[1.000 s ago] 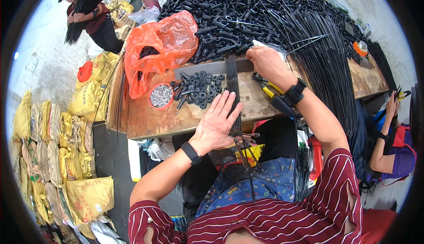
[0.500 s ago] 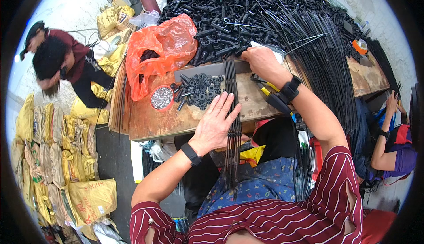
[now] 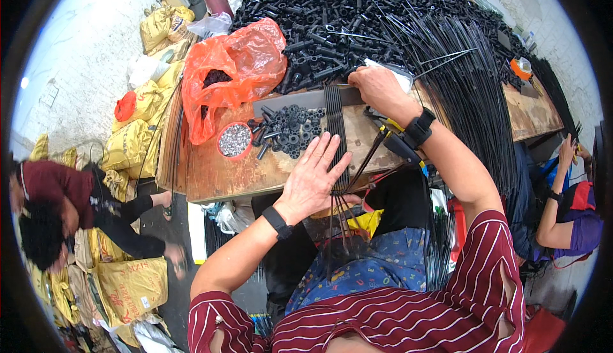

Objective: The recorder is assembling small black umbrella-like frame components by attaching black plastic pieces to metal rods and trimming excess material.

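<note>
My left hand lies with long, straight fingers over a narrow row of thin black rods, and its thumb shows under them near the table edge. The rods' lower ends fan out past the edge, over my lap. My right hand is closed, fingertips together at the far end of the row, by a grey strip and a white object. What it pinches is hidden. Black washers and short tubes lie left of the rods. Beside them stands a red-rimmed dish of small metal pieces.
Yellow-handled pliers lie below my right wrist. An orange plastic bag and a big heap of black tubes cover the far table. Long black rods are piled right. Another person bends over sacks at left; one sits at right.
The rods' lower ends have spread apart, some swinging right. Both my hands stay almost in place. The person at left has moved nearer and bent lower over the sacks.
</note>
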Motion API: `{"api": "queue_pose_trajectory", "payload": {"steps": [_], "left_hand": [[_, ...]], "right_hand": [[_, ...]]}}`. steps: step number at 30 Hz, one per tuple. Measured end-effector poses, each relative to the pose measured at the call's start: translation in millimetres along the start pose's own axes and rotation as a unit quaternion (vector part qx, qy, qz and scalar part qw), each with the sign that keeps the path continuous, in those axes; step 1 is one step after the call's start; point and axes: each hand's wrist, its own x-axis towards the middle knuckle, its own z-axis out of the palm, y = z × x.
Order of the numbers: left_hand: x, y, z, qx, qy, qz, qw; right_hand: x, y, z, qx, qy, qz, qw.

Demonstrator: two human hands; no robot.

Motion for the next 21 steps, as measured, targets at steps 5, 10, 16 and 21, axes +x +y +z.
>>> {"api": "queue_pose_trajectory", "payload": {"steps": [5, 10, 16, 21], "left_hand": [[1.2, -0.6, 1.8, 0.013, -0.013, -0.002, 1.0], [2.9, 3.0, -3.4, -0.007, -0.009, -0.017, 1.0], [-0.5, 0.5, 0.2, -0.003, -0.01, -0.016, 1.0], [2.7, 1.8, 0.0, 0.019, -0.025, -0.018, 0.999]], "right_hand": [[0.5, 1.5, 3.6, 0.002, 0.003, -0.003, 1.0], [1.7, 1.2, 5.1, 0.004, 0.016, -0.016, 1.0], [2.9, -2.0, 2.6, 0.005, 0.025, -0.019, 0.999], [2.4, -0.6, 3.5, 0.003, 0.034, -0.024, 0.999]]}}
